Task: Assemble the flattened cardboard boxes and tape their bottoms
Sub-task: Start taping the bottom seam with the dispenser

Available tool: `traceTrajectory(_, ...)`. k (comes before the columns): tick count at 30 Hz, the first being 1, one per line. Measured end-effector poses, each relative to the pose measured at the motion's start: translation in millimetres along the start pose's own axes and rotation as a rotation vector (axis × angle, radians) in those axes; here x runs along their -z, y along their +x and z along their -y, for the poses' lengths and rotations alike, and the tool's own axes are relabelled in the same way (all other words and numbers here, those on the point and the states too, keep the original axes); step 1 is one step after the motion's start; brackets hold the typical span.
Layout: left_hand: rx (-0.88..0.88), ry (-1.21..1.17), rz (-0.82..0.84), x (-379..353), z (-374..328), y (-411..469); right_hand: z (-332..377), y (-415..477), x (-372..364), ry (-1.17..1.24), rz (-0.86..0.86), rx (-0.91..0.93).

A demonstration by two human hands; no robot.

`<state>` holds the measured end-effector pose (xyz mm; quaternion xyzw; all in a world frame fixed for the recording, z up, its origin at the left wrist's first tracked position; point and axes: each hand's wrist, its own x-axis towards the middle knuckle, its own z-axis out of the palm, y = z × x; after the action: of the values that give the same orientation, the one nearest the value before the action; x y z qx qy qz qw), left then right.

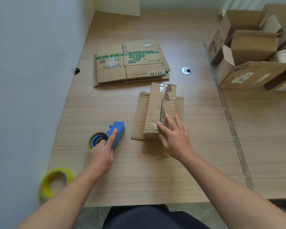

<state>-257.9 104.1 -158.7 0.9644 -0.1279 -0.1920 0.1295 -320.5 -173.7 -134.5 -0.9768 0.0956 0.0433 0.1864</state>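
Observation:
A small brown cardboard box [157, 106] stands bottom-up on the table, its side flaps spread flat and clear tape running along its seam. My right hand [175, 138] lies on its near end with fingers spread, pressing the tape down. A blue tape dispenser [116, 134] with a roll of tape sits left of the box; my left hand [102, 152] grips it, index finger stretched along its top. A stack of flattened boxes [130, 63] with green print lies farther back.
A spare yellow-cored tape roll [54, 182] rests at the table's near left corner. Several assembled open boxes [254, 60] are piled at the right. A metal cable grommet [186, 70] sits in the table. A white wall borders the left side.

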Motion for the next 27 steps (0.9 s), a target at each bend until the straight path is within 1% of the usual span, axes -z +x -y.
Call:
traceTrajectory(4,-0.001,-0.003,-0.050,-0.7,4.1,-7.1,33.8,1.7,9.4,0.156,-0.166,0.218)
traceTrajectory(6,0.000,0.006,-0.062,1.4,9.2,-11.4,53.5,5.5,8.9,0.336,-0.121,0.215)
traceTrajectory(8,0.004,0.003,-0.067,4.2,14.9,-16.6,70.5,8.4,5.8,0.510,-0.014,0.146)
traceTrajectory(9,0.001,0.000,-0.053,5.6,17.5,-19.6,77.8,9.1,3.9,0.543,0.032,0.112)
traceTrajectory(11,-0.027,-0.024,0.020,8.1,21.6,-25.6,88.9,8.8,-1.2,0.481,0.063,0.116)
traceTrajectory(13,-0.057,-0.134,0.061,10.6,24.9,-27.8,96.4,9.3,-6.1,0.349,0.051,0.169)
traceTrajectory(14,-0.074,-0.211,0.024,12.7,27.0,-27.3,99.1,10.5,-6.5,0.279,0.051,0.179)
traceTrajectory(15,-0.090,-0.274,-0.053,15.7,29.9,-26.9,100.8,12.0,-6.5,0.212,0.053,0.178)
traceTrajectory(17,-0.100,-0.304,-0.183,23.3,38.5,-25.9,101.7,13.3,-5.9,0.120,0.042,0.181)
traceTrajectory(18,-0.114,-0.288,-0.190,28.0,44.2,-25.4,101.9,12.4,-4.5,0.103,0.027,0.207)
traceTrajectory(20,-0.157,-0.175,-0.090,33.7,56.2,-24.7,102.8,8.4,-3.4,0.111,0.014,0.313)
traceTrajectory(22,-0.185,-0.043,0.080,33.5,66.1,-22.2,105.8,4.7,-8.8,0.147,0.065,0.390)
traceTrajectory(24,-0.197,0.032,0.227,32.2,71.2,-16.4,111.7,3.6,-18.9,0.185,0.196,0.357)
traceTrajectory(26,-0.238,0.097,0.300,29.6,72.7,-10.6,116.2,5.2,-30.9,0.208,0.318,0.295)
traceTrajectory(27,-0.260,0.133,0.308,27.9,72.6,-8.7,118.2,5.8,-35.8,0.220,0.358,0.274)
